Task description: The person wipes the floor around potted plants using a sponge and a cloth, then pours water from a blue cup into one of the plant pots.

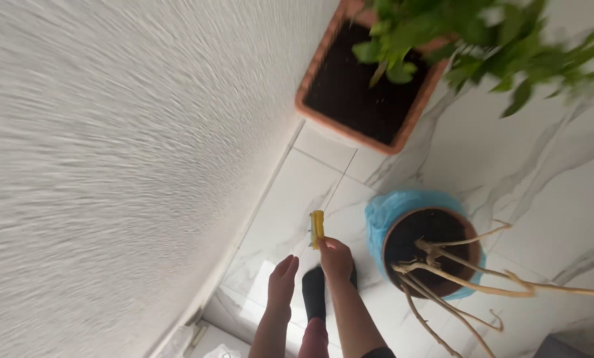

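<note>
My right hand (336, 257) is closed around the lower end of a small yellow object (317, 227) that sticks up from my fingers; a thin line runs from its top toward the far planter. My left hand (282, 278) hovers beside it, fingers together and straight, holding nothing. Both forearms reach in from the bottom edge. Below my hands a dark sock and part of a leg (314, 298) show over the white marbled floor tiles (290, 199).
A textured white wall (111, 166) fills the left. A rectangular terracotta planter (323, 66) with dark soil and green leaves stands at the top. A round pot (466, 232) in a blue bag holds bare pale stems at the right.
</note>
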